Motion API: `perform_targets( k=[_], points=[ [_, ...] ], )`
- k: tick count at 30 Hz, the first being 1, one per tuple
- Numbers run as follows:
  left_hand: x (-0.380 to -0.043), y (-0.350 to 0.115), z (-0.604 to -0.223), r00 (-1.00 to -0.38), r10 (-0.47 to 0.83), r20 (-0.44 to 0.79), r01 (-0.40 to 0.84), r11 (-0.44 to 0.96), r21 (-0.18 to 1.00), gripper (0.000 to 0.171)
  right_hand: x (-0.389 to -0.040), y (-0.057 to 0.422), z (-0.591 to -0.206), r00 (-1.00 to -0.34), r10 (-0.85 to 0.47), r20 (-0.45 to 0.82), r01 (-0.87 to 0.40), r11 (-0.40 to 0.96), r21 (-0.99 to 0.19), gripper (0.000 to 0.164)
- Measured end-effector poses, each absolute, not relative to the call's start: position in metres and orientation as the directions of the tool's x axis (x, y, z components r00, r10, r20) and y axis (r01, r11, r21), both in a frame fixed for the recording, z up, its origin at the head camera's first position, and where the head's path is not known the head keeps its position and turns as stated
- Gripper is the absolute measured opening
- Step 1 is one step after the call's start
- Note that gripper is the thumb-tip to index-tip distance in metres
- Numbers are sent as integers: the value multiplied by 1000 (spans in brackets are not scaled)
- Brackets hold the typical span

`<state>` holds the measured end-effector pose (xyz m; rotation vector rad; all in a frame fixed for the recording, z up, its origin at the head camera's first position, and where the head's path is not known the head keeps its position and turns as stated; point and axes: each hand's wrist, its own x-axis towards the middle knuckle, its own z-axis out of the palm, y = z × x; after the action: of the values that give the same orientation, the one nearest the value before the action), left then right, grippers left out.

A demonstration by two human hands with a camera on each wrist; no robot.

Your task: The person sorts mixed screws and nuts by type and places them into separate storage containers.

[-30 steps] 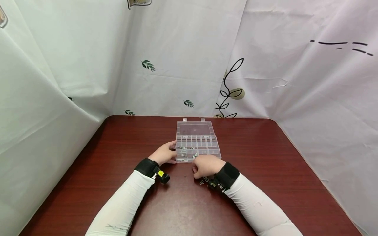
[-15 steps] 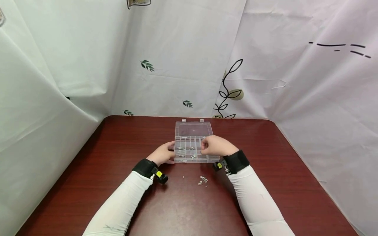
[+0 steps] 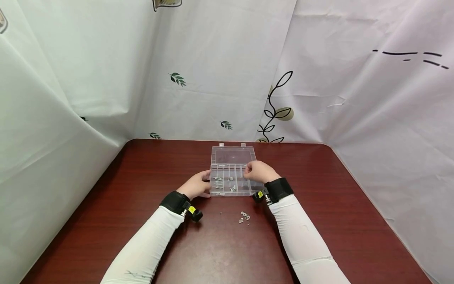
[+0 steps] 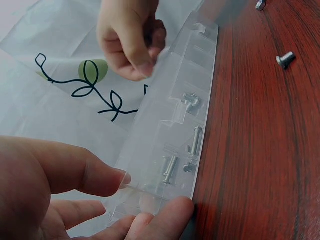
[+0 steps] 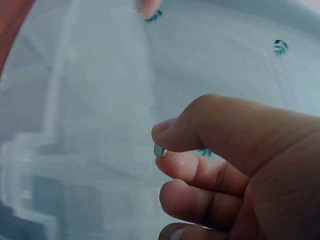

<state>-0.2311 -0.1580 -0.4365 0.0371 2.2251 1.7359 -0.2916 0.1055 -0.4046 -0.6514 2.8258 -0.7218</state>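
A clear plastic compartment box (image 3: 232,194) stands with its lid (image 3: 234,155) laid back. My left hand (image 3: 194,186) grips the box's left end, thumb at the top edge and fingers along the outside, as the left wrist view shows. Long bolts (image 4: 170,170) lie in the compartments near that hand; a cluster of short screws (image 4: 190,100) sits farther along. Over the right-hand compartments is my right hand (image 3: 261,172), pinching a small silver nut (image 5: 159,150) between thumb and forefinger. Most of the nut is hidden by the fingertips.
Several loose nuts (image 3: 244,215) lie on the dark red table (image 3: 227,252) in front of the box. A small screw (image 4: 285,60) lies apart from them, nearer the left hand. White patterned cloth (image 3: 220,79) hangs behind and at both sides.
My right hand has lifted from the loose nuts and moved forward over the box's right side, carrying the nut. The left hand has stayed at the box's left end.
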Motion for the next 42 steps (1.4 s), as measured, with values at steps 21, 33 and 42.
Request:
perform_targets(
  k=[21,33,42],
  points=[
    [-230,-157,-435,-950,208,-231,-181,236,955,76,-293,101,-418,-913,-407,-40,-350,827,-440,14],
    [-230,-156,-435,-949,202,-243,-193,239,952,77,-281,101,-398,-903,-429,-10,-385,820,-424,14],
    [-233,-158,-440,-948,207,-241,-187,249,950,77,-260,93,-380,-879,-476,4,-445,817,-366,13]
  ],
)
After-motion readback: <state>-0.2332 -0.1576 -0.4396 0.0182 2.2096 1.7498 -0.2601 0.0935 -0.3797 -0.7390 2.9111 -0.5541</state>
